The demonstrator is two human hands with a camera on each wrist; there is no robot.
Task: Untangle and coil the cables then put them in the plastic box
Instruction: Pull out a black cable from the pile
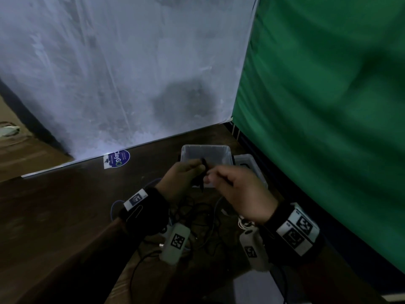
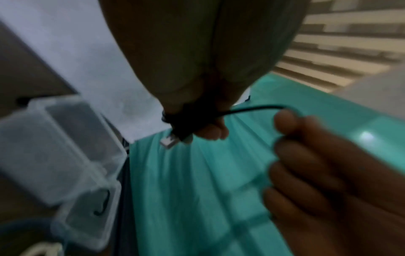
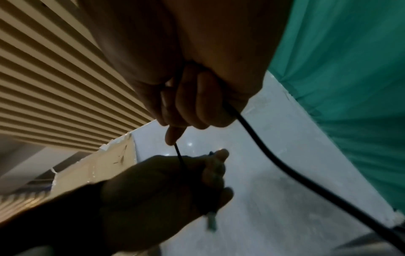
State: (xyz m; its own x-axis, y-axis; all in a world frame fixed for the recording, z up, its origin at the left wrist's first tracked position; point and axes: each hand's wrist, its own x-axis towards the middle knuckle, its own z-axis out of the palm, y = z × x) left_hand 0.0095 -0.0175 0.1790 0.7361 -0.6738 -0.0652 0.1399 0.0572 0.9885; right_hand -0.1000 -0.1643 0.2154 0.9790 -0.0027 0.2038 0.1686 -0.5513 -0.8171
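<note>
From the head view, the left hand (image 1: 182, 178) and right hand (image 1: 238, 191) meet just in front of the clear plastic box (image 1: 206, 150), both curled on a thin black cable (image 1: 202, 174) held roughly upright between them; the left hand is nearer the box mouth, which lies straight ahead with open room above its rim. Under the wrists, the tangled cables (image 1: 197, 213) sprawl on the brown table (image 1: 65, 205), and a second clear container (image 1: 248, 165) sits just right of the box. In the left wrist view, the left fingers close round a small bundle of the cable, a pale connector (image 2: 168, 141) sticking out below, while one strand runs sideways to the right hand's fingertips (image 2: 285, 119). In the right wrist view, the right fingers pinch that short strand, and the cable's long free length (image 3: 274, 155) trails down and away from the palm, so winding probably proceeds toward the left hand's bundle.
</note>
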